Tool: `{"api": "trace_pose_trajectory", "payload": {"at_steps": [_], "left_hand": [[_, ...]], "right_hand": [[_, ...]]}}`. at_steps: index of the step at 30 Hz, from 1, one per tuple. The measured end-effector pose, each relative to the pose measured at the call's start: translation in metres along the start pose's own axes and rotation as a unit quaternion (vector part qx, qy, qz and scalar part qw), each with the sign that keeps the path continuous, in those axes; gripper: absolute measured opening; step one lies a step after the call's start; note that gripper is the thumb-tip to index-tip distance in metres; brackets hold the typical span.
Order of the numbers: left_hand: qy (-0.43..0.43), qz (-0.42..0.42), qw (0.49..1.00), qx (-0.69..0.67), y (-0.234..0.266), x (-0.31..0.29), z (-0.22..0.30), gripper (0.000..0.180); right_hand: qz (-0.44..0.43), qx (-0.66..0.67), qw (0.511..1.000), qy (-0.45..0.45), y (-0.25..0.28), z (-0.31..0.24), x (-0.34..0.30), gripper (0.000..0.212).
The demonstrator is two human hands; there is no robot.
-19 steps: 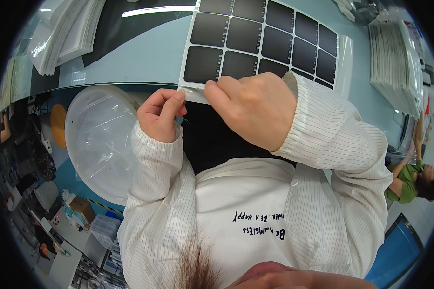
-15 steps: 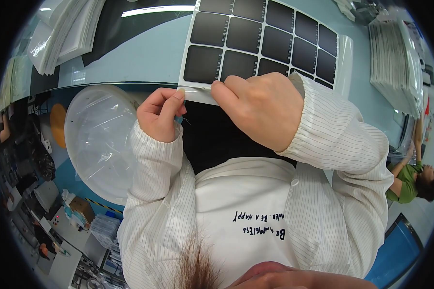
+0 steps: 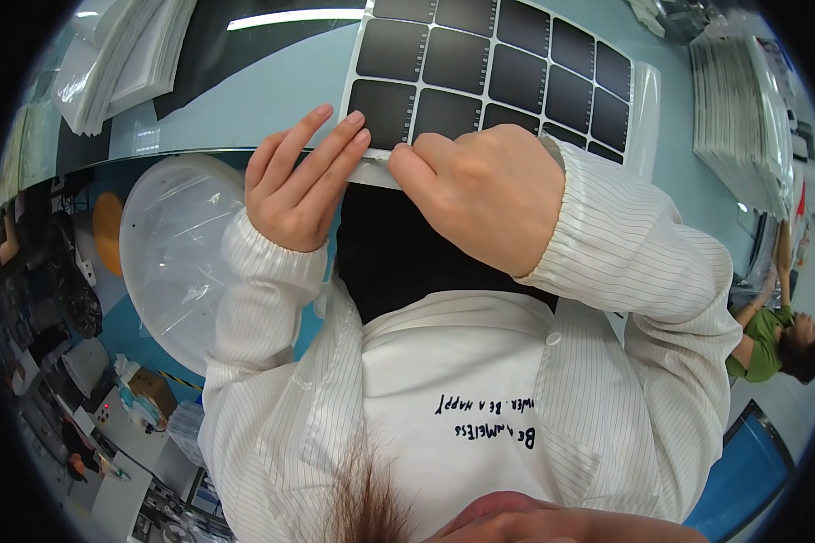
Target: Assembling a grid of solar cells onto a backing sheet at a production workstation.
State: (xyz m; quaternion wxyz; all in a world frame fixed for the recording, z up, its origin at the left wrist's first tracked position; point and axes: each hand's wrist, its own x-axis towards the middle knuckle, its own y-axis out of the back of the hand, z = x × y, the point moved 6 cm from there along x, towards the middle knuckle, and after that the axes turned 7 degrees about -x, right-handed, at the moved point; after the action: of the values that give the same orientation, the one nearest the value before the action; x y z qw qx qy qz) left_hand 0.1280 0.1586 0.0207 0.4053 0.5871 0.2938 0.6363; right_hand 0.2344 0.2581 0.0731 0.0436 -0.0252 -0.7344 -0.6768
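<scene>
A white sheet (image 3: 345, 136) bearing rows of dark, rounded square panels (image 3: 457, 61) lies on the table, its near edge reaching the table's front edge. My left hand (image 3: 292, 185) is open, its fingers stretched out over the sheet's near left corner, with the fingertips at the closest dark panel. Just to its right, my right hand (image 3: 484, 201) is closed in a pinch at the sheet's near edge. Whatever sits between its thumb and forefinger is hidden. A thin strip of the white edge shows between the two hands.
Below the table edge at left stands a large round white tub (image 3: 167, 262) lined with clear plastic. Stacks of flat plastic-wrapped packs (image 3: 122, 68) sit at the far left, with another stack (image 3: 743, 127) at the right. A person in green (image 3: 770, 339) is at the far right.
My left hand has opened from a pinch near the sheet's corner and laid its fingers forward over that corner. The thin clear strip between my hands no longer shows. My right hand has barely moved.
</scene>
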Motion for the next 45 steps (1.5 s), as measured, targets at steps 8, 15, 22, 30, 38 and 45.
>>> {"api": "trace_pose_trajectory", "payload": {"at_steps": [8, 15, 22, 30, 38, 45], "left_hand": [[0.010, -0.010, 0.999, 0.036, -0.001, 0.004, 0.000, 0.033], [0.007, -0.006, 0.999, 0.038, -0.001, 0.001, -0.003, 0.033], [0.001, -0.001, 0.999, 0.036, -0.001, -0.001, -0.005, 0.031], [0.009, -0.009, 0.999, 0.036, -0.001, 0.000, -0.005, 0.029], [0.004, -0.012, 0.999, 0.040, -0.002, -0.002, -0.007, 0.029], [-0.018, -0.013, 0.999, 0.047, -0.003, -0.005, -0.011, 0.032]], "right_hand": [[-0.057, 0.011, 0.998, 0.015, 0.005, 0.009, -0.008, 0.012], [-0.093, 0.006, 0.996, -0.008, 0.010, 0.017, -0.028, 0.017], [-0.140, -0.017, 0.990, -0.010, 0.016, 0.026, -0.053, 0.030], [-0.169, -0.019, 0.985, -0.041, 0.020, 0.036, -0.087, 0.039], [-0.186, -0.042, 0.979, -0.066, 0.027, 0.046, -0.116, 0.039], [-0.194, -0.054, 0.975, -0.090, 0.031, 0.057, -0.142, 0.042]]}}
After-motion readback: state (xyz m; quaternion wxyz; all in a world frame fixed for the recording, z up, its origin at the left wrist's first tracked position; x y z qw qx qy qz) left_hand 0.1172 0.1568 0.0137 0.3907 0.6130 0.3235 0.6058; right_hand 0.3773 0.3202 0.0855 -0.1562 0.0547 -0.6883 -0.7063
